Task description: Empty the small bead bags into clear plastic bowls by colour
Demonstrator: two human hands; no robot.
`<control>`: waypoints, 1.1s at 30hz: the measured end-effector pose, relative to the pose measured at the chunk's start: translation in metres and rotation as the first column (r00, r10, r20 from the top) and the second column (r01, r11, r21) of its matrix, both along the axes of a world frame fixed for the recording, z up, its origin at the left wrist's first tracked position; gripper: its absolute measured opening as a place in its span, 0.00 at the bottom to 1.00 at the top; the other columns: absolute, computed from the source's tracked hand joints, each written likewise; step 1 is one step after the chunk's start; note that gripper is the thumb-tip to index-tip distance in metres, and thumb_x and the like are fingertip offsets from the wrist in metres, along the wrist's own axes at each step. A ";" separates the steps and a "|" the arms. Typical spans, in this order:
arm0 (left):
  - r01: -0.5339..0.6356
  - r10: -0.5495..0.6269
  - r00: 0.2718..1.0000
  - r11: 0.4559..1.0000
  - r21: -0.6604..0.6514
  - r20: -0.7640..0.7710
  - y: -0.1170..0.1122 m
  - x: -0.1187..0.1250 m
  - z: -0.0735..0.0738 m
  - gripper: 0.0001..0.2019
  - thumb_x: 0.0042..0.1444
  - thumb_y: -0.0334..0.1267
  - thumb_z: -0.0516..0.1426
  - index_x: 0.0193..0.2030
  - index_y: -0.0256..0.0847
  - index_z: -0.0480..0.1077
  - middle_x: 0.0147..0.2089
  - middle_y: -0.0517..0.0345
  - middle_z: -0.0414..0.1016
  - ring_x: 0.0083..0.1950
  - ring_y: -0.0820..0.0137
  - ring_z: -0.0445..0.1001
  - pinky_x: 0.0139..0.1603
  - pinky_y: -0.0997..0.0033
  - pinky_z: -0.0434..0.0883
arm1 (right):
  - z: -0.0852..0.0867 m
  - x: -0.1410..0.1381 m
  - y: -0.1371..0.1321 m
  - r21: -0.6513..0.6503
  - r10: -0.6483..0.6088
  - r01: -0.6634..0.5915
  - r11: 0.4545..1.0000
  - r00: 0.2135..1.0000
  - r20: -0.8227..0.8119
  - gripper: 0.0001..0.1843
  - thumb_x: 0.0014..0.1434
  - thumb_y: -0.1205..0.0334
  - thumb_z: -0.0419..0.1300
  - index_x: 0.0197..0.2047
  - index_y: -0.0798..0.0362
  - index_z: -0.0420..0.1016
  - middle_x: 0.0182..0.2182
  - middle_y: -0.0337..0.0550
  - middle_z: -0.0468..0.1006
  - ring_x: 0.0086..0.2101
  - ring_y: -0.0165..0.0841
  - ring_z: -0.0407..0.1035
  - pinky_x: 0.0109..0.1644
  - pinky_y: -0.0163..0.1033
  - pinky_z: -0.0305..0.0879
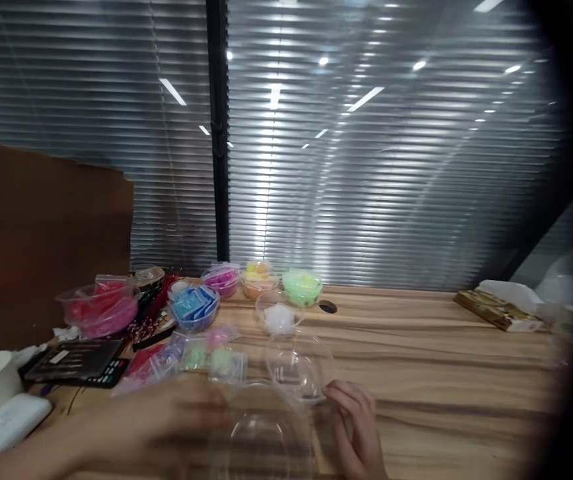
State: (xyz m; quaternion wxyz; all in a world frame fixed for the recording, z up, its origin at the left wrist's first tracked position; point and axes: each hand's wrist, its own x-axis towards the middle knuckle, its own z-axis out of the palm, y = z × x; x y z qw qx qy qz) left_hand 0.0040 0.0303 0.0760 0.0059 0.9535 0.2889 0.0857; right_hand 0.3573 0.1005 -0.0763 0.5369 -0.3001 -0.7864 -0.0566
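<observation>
Presently | left hand (194, 413): blurred, grip cannot be determined | right hand (356, 423): fingers curled at rim of far clear container (299, 363), hold uncertain | near clear container (262, 437): between hands on worktop (426, 393) | step: apparently positioning containers | next move calls for steady rim support.

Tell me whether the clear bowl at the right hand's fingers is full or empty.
Empty, as far as shows: through the clear bowl only glare and the table's wood grain appear.
</observation>
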 end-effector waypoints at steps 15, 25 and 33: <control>-0.712 0.705 0.698 0.702 0.019 0.129 0.247 -0.020 0.021 0.14 0.65 0.43 0.57 0.52 0.36 0.70 0.53 0.49 0.72 0.52 0.63 0.73 0.54 0.55 0.74 | 0.033 -0.006 -0.026 0.257 0.127 -0.161 0.953 0.982 0.141 0.16 0.64 0.69 0.52 0.49 0.47 0.77 0.35 0.43 0.81 0.36 0.38 0.74 0.45 0.46 0.72; -0.504 0.551 0.528 0.816 -0.284 0.646 0.147 -0.009 0.036 0.12 0.66 0.43 0.52 0.50 0.37 0.64 0.42 0.55 0.72 0.39 0.70 0.73 0.44 0.65 0.74 | 0.056 -0.034 -0.049 0.189 0.365 -0.456 0.870 0.852 0.375 0.11 0.64 0.73 0.56 0.43 0.51 0.78 0.35 0.41 0.83 0.35 0.32 0.76 0.51 0.41 0.74; -0.043 0.661 0.372 0.714 -0.699 0.652 0.039 0.044 -0.011 0.17 0.55 0.45 0.63 0.46 0.38 0.67 0.34 0.57 0.74 0.29 0.74 0.73 0.28 0.76 0.72 | 0.067 -0.042 -0.058 0.018 0.399 -0.409 0.912 0.897 0.191 0.13 0.66 0.72 0.54 0.52 0.53 0.70 0.34 0.44 0.79 0.34 0.33 0.75 0.36 0.36 0.74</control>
